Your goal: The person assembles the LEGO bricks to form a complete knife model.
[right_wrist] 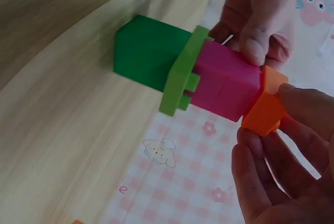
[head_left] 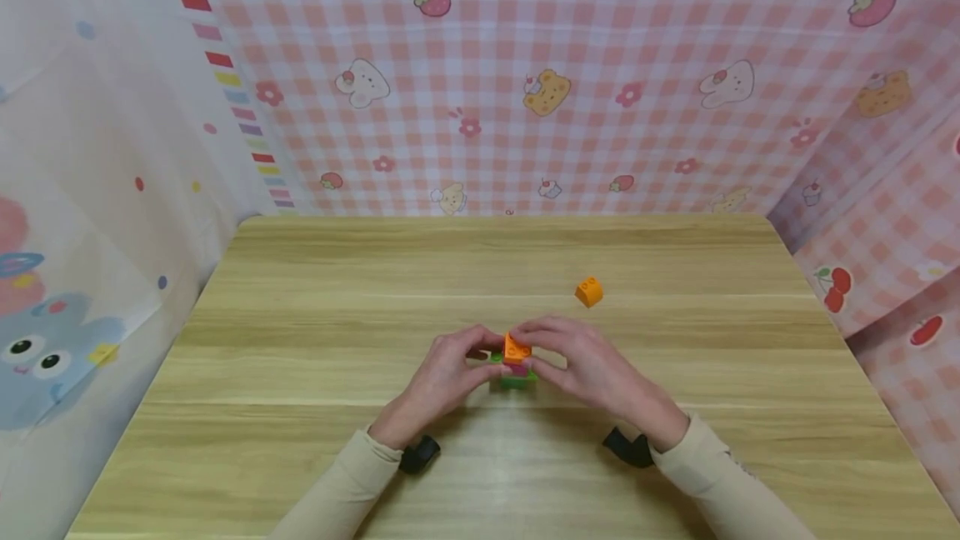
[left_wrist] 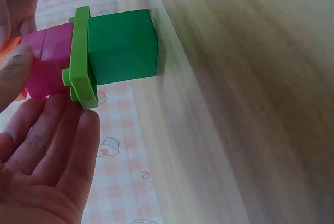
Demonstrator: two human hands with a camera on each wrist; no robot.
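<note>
A small tower of toy building bricks stands between the hands on the table. Its base is a dark green block, topped by a wider light green plate. Magenta bricks rise from the plate, and an orange brick sits at the very top. The left hand grips the magenta part, thumb on one side and fingers on the other. From the other side, the right hand pinches the orange brick between thumb and fingers. The head view shows two studs on the orange brick's upper side.
Another orange brick, with studs and a curved side, lies alone behind the right hand. Black wrist mounts sit below both wrists. A pink checked cloth hangs behind the table, with a white printed cloth at the left.
</note>
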